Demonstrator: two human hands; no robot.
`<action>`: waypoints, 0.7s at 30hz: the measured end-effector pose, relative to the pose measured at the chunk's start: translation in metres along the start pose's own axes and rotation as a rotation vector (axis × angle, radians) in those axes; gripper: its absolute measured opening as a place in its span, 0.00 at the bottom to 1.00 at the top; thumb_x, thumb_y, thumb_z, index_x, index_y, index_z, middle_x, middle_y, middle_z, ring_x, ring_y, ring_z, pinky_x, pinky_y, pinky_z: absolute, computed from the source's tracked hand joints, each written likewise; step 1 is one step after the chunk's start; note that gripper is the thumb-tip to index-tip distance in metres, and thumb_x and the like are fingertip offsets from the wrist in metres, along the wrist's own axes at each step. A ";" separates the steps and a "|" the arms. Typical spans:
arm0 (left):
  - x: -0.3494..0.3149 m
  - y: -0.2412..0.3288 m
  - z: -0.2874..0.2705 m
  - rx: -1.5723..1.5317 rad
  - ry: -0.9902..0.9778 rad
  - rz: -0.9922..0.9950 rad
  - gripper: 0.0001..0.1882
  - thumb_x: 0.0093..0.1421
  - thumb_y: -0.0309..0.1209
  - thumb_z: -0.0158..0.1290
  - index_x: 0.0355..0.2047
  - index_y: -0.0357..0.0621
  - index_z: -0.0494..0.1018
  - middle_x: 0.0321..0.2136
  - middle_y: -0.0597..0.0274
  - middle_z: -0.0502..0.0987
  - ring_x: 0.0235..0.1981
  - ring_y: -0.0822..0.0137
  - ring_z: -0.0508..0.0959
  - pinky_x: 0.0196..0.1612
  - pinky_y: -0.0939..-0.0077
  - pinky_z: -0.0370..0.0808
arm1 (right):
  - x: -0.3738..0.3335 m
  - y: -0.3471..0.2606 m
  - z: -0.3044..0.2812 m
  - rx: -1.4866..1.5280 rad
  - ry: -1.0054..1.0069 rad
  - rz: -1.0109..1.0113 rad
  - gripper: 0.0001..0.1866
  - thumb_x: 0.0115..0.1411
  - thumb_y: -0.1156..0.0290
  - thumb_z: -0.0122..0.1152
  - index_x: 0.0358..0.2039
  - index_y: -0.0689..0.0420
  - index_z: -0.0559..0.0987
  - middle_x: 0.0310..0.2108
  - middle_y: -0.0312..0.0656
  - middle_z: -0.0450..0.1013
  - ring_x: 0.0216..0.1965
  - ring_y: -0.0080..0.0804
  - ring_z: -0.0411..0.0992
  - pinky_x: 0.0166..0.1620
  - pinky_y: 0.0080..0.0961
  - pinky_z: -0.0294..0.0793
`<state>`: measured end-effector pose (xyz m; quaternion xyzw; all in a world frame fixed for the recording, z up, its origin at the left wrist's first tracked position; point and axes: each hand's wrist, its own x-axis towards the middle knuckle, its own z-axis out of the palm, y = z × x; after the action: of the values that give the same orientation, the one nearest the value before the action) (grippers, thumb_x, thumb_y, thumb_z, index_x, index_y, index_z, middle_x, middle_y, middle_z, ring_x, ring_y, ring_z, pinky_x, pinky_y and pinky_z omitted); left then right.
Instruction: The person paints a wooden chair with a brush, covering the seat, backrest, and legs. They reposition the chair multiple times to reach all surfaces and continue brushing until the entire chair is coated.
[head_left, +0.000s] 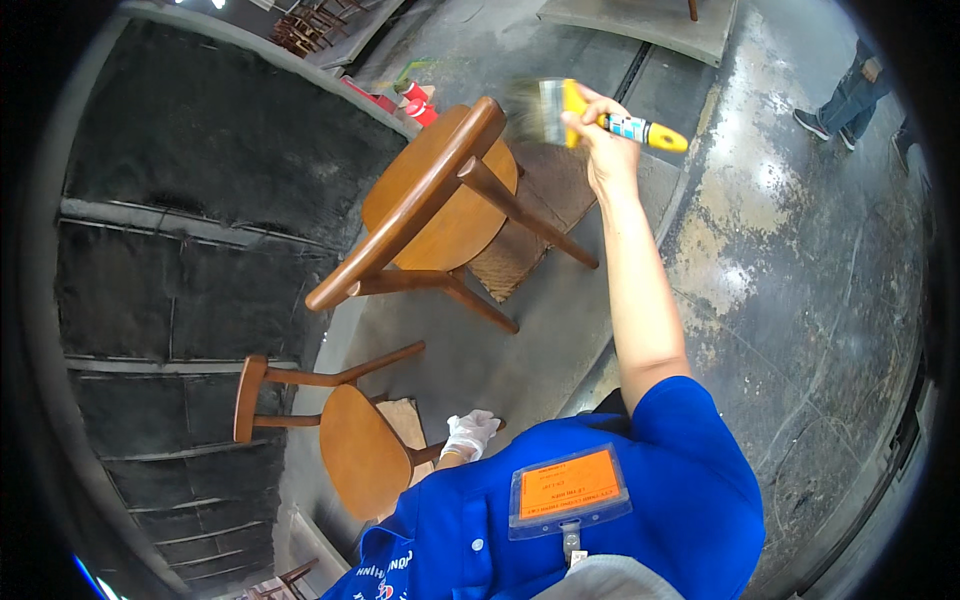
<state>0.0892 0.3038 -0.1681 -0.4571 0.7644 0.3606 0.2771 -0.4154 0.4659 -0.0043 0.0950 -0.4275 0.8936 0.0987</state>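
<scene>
My bare right hand (608, 135) is closed around a wide paintbrush (648, 133) with a yellow handle. Its pale-to-dark bristles are blurred and point left, beside the top of a brown wooden chair (440, 215). A gap shows between my fingers and that chair's curved backrest. My left hand (472, 432), in a thin whitish glove, is close to my body with its fingers curled. It overlaps a leg of a second wooden chair (365, 450); whether it touches or grips that leg, I cannot tell.
Both chairs stand on cardboard pieces (535, 240) on a grey platform. A dark panelled wall (215, 150) runs along the left. Red containers (420, 110) sit behind the nearer chair. Another person's legs (850, 95) show far right on worn concrete. Stacked chairs (305, 28) are at the back.
</scene>
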 end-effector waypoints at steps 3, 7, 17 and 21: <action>0.007 0.005 0.005 0.087 -0.062 0.017 0.27 0.66 0.42 0.59 0.59 0.37 0.74 0.46 0.55 0.84 0.45 0.64 0.82 0.52 0.72 0.75 | -0.018 0.018 -0.006 0.461 0.279 0.171 0.16 0.57 0.90 0.62 0.26 0.51 0.71 0.49 0.47 0.78 0.54 0.41 0.76 0.58 0.39 0.77; 0.017 -0.014 0.018 0.106 -0.080 0.006 0.28 0.64 0.45 0.61 0.58 0.40 0.76 0.47 0.54 0.84 0.49 0.59 0.81 0.60 0.72 0.71 | -0.076 0.050 -0.010 0.725 0.182 0.617 0.19 0.54 0.91 0.64 0.32 0.50 0.70 0.36 0.39 0.76 0.45 0.39 0.78 0.49 0.37 0.80; 0.027 -0.111 0.018 0.060 -0.094 -0.057 0.24 0.64 0.44 0.61 0.55 0.42 0.78 0.37 0.60 0.85 0.43 0.65 0.81 0.60 0.70 0.67 | -0.123 0.062 -0.004 0.820 -0.047 0.371 0.17 0.59 0.90 0.60 0.29 0.49 0.70 0.48 0.43 0.78 0.49 0.38 0.78 0.53 0.35 0.79; 0.028 -0.155 0.021 0.261 -0.089 -0.029 0.24 0.63 0.41 0.61 0.54 0.38 0.78 0.37 0.59 0.84 0.41 0.65 0.82 0.49 0.72 0.76 | -0.134 0.044 0.022 0.206 0.441 -0.031 0.16 0.57 0.89 0.66 0.25 0.54 0.70 0.57 0.50 0.72 0.58 0.40 0.73 0.52 0.29 0.80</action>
<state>0.2183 0.2565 -0.2479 -0.4115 0.7851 0.2739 0.3731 -0.2964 0.4090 -0.0579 -0.0863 -0.3006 0.9300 0.1933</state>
